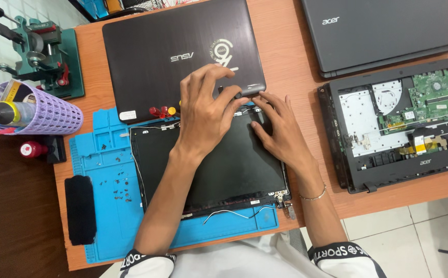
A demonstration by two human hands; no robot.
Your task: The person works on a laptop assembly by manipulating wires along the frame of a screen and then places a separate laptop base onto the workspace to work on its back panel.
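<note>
Hands meet at the far edge of the detached laptop screen panel [211,170], which lies flat on the blue repair mat [103,206].

Your left hand [203,110] reaches in from the near left with the forearm laid diagonally across the panel, palm down, fingers spread and bent, the tips pressing a small dark strip [244,92] where the panel meets the closed dark laptop [177,51] behind it. Your right hand [278,128] comes in from the near right, wrist bearing a thin bracelet [314,195], fingers flat and extended onto the panel's far right corner, just beside your left fingertips. Neither hand is clenched; both press rather than wrap, and whether the left pinches the strip I cannot tell. Loose screws [121,190] dot the mat at your left; an opened laptop base [404,121] sits well apart at right.
</note>
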